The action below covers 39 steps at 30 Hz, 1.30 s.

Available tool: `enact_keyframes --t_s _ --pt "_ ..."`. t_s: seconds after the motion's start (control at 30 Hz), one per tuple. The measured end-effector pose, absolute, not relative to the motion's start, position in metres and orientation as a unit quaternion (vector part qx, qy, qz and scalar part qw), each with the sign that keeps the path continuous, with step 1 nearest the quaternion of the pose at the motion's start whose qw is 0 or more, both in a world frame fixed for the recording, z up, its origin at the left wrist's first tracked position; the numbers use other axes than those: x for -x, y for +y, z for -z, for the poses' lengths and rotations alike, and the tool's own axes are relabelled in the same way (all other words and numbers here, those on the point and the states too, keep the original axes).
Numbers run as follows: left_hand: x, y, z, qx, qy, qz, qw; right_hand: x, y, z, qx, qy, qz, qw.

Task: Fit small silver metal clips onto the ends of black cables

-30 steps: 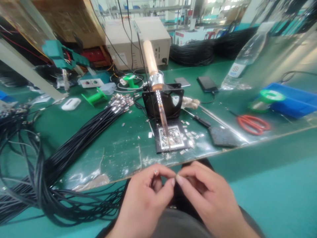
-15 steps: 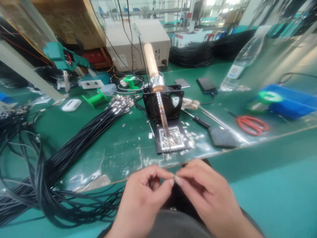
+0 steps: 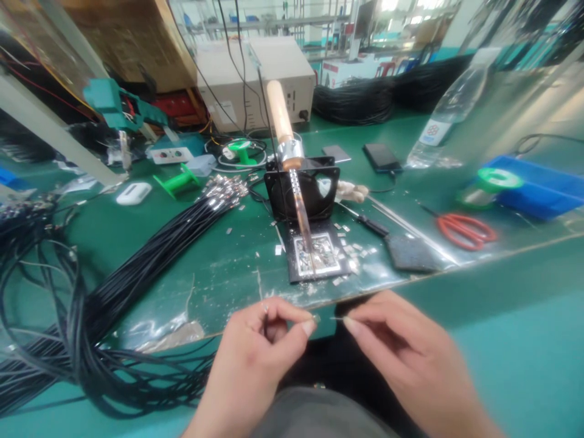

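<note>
My left hand (image 3: 258,356) pinches a tiny shiny piece (image 3: 316,318) between thumb and forefinger, just in front of the bench edge. Across a small gap, my right hand (image 3: 406,353) grips a thin, pale wire-like pin (image 3: 336,318) that points toward the left hand. Both pieces are too small to make out their exact kind. Beyond the hands, a soldering iron (image 3: 279,112) with a wooden handle leans on a black fan (image 3: 298,188). Its tip rests over a white-rimmed tray (image 3: 297,272) of metal bits.
A bundle of black cables (image 3: 150,246) with metal ends lies to the left. Small metal plates (image 3: 353,249) are scattered beside the tray. Rightward are a flat dark block (image 3: 410,252), red-handled scissors (image 3: 465,231), a blue bin (image 3: 538,188) and a water bottle (image 3: 451,109).
My hands have moved apart from fingertips touching to a small gap. The thin pin now shows at the right fingertips and the shiny piece at the left ones.
</note>
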State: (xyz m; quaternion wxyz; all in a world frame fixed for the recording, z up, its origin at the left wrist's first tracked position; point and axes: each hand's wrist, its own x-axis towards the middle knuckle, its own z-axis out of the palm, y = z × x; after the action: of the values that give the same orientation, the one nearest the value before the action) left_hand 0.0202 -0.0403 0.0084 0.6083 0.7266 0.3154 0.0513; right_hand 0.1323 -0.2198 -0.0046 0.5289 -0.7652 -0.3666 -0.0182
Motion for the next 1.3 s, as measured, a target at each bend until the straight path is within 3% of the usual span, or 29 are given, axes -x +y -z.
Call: enact_keyframes --t_s 0.4,0.73,1.3 --pt "-0.039 -0.044 -0.015 -0.655 0.312 -0.132 0.675 -0.1 -0.192 0.027 0.717 -0.282 0.072 0.634" --pt "-0.046 -0.042 -0.018 -0.625 0.289 -0.133 0.713 -0.097 -0.169 0.024 0.752 -0.26 0.156 0.585" --pt "-0.053 -0.037 -0.021 -0.631 0.284 -0.154 0.705 -0.106 -0.158 0.025 0.738 -0.256 0.156 0.604"
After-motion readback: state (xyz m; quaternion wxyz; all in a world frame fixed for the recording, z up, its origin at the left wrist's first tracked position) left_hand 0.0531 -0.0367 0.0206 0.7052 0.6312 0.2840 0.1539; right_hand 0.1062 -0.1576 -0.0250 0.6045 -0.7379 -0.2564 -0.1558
